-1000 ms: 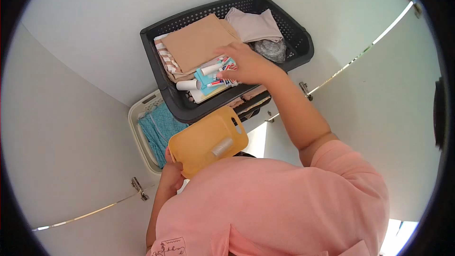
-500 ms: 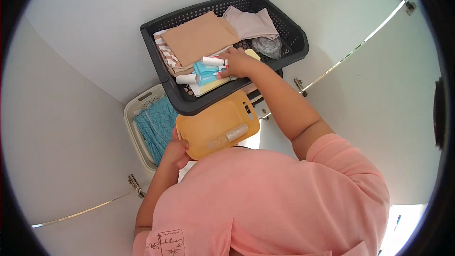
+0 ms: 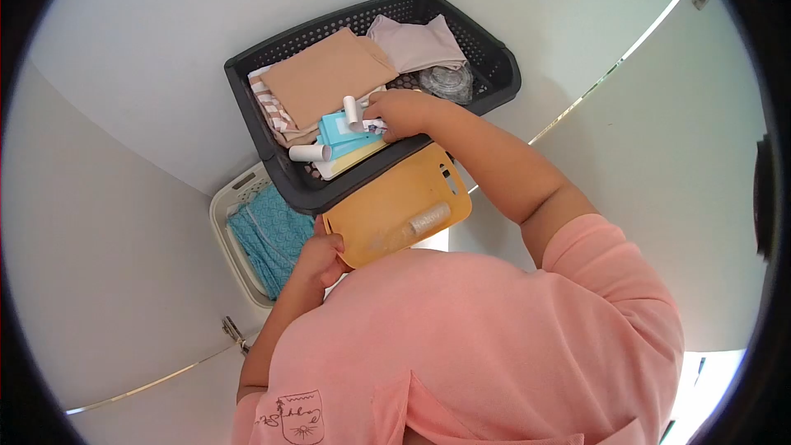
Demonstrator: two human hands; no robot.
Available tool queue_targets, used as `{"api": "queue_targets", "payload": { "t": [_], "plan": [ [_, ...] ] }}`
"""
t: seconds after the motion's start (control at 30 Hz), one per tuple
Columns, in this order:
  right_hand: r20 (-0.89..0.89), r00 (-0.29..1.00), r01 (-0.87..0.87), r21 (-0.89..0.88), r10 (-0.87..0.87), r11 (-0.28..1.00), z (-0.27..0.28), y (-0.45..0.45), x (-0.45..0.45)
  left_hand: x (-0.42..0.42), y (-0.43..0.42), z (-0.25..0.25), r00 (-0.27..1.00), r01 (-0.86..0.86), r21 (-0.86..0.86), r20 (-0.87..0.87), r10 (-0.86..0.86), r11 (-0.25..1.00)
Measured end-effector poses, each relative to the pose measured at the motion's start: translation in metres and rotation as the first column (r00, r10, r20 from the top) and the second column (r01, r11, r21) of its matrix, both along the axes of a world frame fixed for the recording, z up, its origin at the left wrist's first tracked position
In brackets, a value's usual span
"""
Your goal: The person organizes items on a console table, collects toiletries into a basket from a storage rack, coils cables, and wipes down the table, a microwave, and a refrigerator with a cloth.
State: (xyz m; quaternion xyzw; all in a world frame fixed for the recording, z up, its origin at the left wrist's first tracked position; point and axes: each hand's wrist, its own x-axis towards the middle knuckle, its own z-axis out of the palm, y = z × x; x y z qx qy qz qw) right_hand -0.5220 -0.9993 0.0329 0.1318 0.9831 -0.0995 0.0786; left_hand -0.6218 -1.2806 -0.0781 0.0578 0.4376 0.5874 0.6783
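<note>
Resting beside the fingertips of the half-curled right hand [image 3: 404, 114], one white roll [image 3: 352, 113] now points a different way than before, turned crosswise over the blue packets [image 3: 336, 133]. Whether that hand grips the small printed piece [image 3: 375, 126] at its fingertips is unclear. The left hand [image 3: 321, 257] clamps the near-left corner of the yellow tray [image 3: 371, 208], which lies below the right hand.

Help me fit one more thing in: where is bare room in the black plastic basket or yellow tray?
Yellow plastic tray: between its basket-side edge and the clear plastic roll. Black plastic basket: a narrow gap at the right end, beyond the clear plastic bundle. Crowded: around the white tubes and light-blue packets, where the right hand reaches.
</note>
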Motion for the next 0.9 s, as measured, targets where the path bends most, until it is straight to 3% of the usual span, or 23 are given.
{"api": "queue_targets", "payload": {
  "t": [0.13,0.2,0.23,0.3,0.33,0.4,0.6,0.73,0.83,0.9],
  "plan": [
    [0.064,0.992,0.121,-0.201,-0.111,0.972,0.024,-0.001,0.006,0.002,0.002,-0.006,1.000,0.003,0.041,-0.010,-0.003,0.999],
    [0.013,0.989,0.142,-0.412,-0.150,0.900,0.040,-0.018,0.019,0.004,0.003,0.002,1.000,-0.007,-0.008,-0.014,0.007,1.000],
    [0.013,0.988,0.144,-0.411,-0.152,0.900,0.040,-0.029,0.024,0.003,0.004,0.000,1.000,-0.005,-0.007,-0.015,0.005,1.000],
    [-0.268,0.960,-0.187,-0.386,0.084,0.903,0.035,-0.059,0.035,0.003,0.005,-0.006,0.999,-0.038,0.037,0.023,0.037,0.999],
    [-0.268,0.960,-0.184,-0.387,0.080,0.904,0.029,-0.074,0.039,0.002,0.005,-0.006,0.999,-0.034,0.035,0.023,0.034,0.999],
    [-0.415,0.884,-0.340,-0.257,0.215,0.905,0.012,-0.100,0.045,0.001,0.006,-0.006,1.000,0.000,0.069,0.015,-0.001,0.998],
    [-0.534,0.808,-0.404,-0.193,0.249,0.894,-0.030,-0.116,0.060,0.000,0.010,-0.010,0.999,0.005,0.022,0.031,-0.006,1.000],
    [-0.431,0.880,-0.325,-0.237,0.201,0.916,-0.035,-0.124,0.071,0.000,0.010,-0.006,0.999,0.008,0.061,0.052,-0.012,0.998],
    [-0.319,0.936,-0.209,-0.172,0.146,0.963,-0.013,-0.129,0.077,0.000,0.009,-0.002,0.999,0.005,0.032,0.039,-0.006,0.999],
    [-0.123,0.990,-0.115,-0.444,0.067,0.888,0.023,-0.117,0.074,0.000,0.009,-0.005,1.000,0.014,0.072,0.018,-0.015,0.997]
  ]
}}
